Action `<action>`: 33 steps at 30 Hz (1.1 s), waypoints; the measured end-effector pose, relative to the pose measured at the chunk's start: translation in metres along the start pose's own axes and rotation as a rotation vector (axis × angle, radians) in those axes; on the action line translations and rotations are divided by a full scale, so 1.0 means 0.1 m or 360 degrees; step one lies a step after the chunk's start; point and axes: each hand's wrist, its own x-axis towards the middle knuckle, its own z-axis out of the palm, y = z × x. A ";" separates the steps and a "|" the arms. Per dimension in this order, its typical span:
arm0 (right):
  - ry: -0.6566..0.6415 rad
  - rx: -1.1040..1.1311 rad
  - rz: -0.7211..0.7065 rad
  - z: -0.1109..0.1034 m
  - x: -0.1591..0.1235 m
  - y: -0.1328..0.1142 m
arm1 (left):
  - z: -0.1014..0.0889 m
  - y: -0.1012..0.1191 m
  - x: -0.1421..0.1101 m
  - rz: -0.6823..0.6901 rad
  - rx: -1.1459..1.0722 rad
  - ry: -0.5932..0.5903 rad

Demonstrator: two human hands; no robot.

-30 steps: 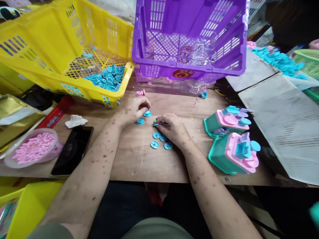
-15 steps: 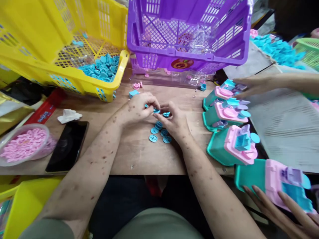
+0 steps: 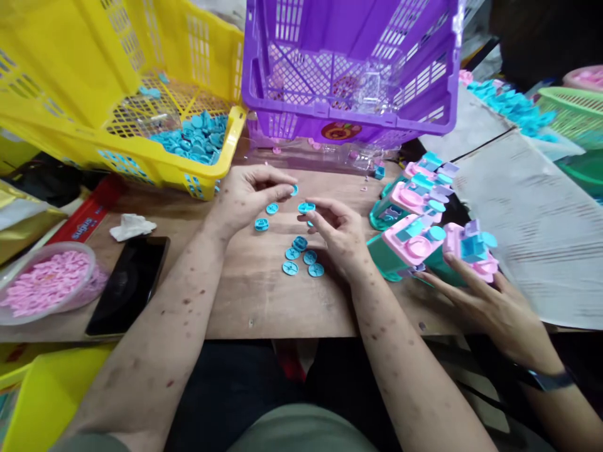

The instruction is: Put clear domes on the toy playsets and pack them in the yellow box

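Observation:
Between the thumb and fingertips of my left hand [image 3: 249, 196] is a small round blue plastic disc [image 3: 294, 189], partly hidden by the fingers. My right hand [image 3: 340, 231] pinches another blue disc [image 3: 306, 207], its ribbed side showing. On the wooden table [image 3: 254, 298] below lie several loose discs, among them a clustered disc [image 3: 299, 243] with others around it. Two more lie under my left hand, a flat disc [image 3: 272, 208] and a thicker-looking disc [image 3: 261, 225]. Part of one more shows beneath my right fingers.
A co-worker's hand [image 3: 490, 307] touches the rightmost of several green-and-pink toys [image 3: 409, 242]. Behind stand a yellow crate [image 3: 164, 160] with blue parts and a purple crate [image 3: 396, 119]. Leftward are a phone [image 3: 127, 285], a crumpled tissue [image 3: 132, 227] and a tub [image 3: 92, 263] of pink pieces.
My hands have moved apart, each with a disc, uncovering discs below the left. The co-worker's hand has brought a toy up beside the others; their other hand has left the view.

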 end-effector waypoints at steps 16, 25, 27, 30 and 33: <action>-0.0053 0.0209 0.0061 0.04 -0.02 -0.04 | 0.13 -0.09 -0.01 -0.0032 -0.0124 -0.0252; -0.0007 0.0200 0.0047 -0.08 0.04 -0.06 | 0.13 -0.13 -0.03 0.0395 0.0223 -0.0415; -0.0038 0.0187 0.0014 -0.10 0.07 -0.09 | 0.16 -0.11 -0.03 0.0476 0.0286 -0.0359; -0.0112 0.0240 0.0038 -0.12 0.10 -0.13 | 0.19 -0.04 -0.03 0.0565 0.0316 -0.0350; -0.0013 0.0133 0.0038 -0.16 0.10 -0.14 | 0.11 0.04 -0.03 0.0524 0.0415 -0.0401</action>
